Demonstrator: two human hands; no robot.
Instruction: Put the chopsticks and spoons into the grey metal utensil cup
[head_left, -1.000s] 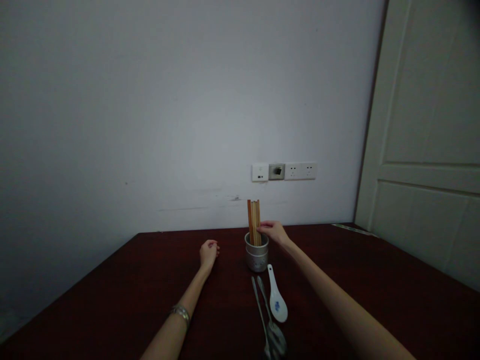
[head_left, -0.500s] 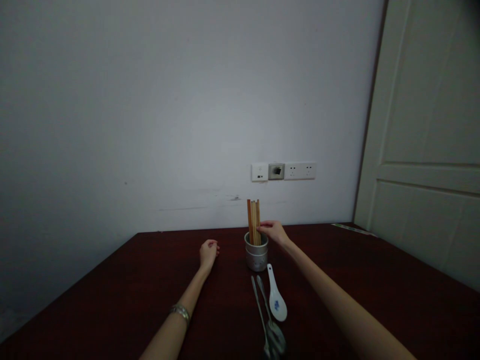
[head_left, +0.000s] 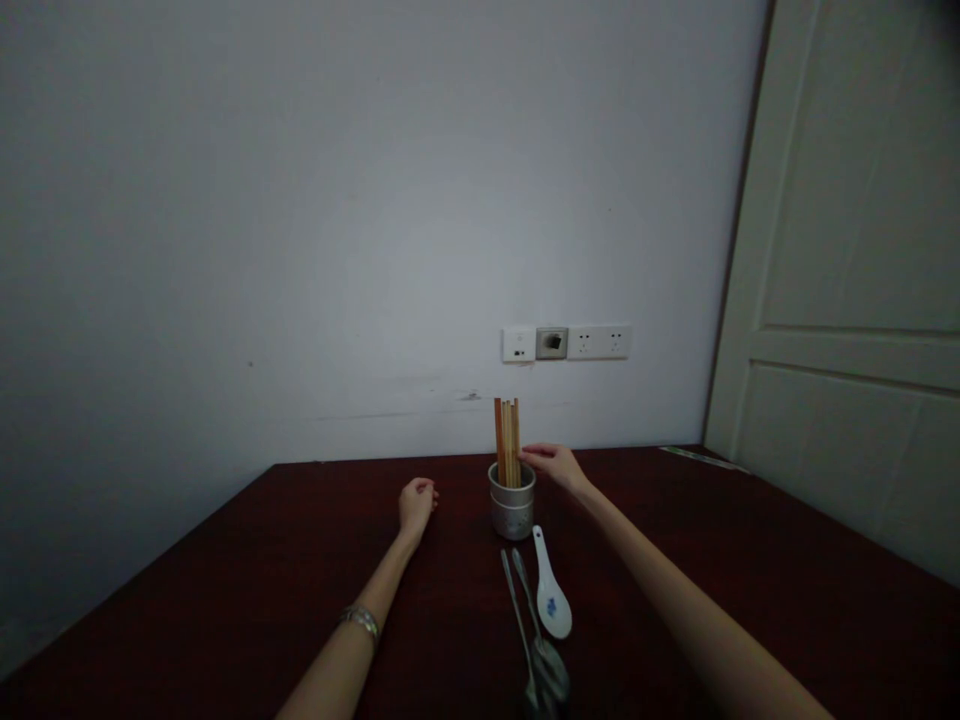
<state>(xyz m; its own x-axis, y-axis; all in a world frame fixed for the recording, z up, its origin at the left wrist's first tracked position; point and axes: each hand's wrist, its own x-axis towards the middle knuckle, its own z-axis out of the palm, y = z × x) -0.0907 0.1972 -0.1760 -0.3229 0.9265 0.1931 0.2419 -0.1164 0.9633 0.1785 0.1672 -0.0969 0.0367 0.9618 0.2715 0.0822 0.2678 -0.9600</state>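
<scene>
Several wooden chopsticks (head_left: 507,440) stand upright in a grey metal cup (head_left: 513,512) on the dark red table. My right hand (head_left: 553,463) is just right of them above the cup's rim, its fingers stretched toward the chopsticks and holding nothing I can see. Left of the cup, my left hand (head_left: 417,503) rests on the table with its fingers curled in and nothing visible in them. In front of the cup lie a white soup spoon (head_left: 553,605) with a blue mark and two long-handled metal spoons (head_left: 551,668), their bowls dim near the lower edge.
The table (head_left: 225,600) reaches back to a pale wall with a row of sockets (head_left: 598,342). A white panelled door (head_left: 847,250) stands at the right. A thin patterned strip (head_left: 705,460) lies along the table's back right edge.
My right hand has drawn slightly to the right, its fingertips coming away from the chopsticks, which stay in the cup. The left hand has barely moved.
</scene>
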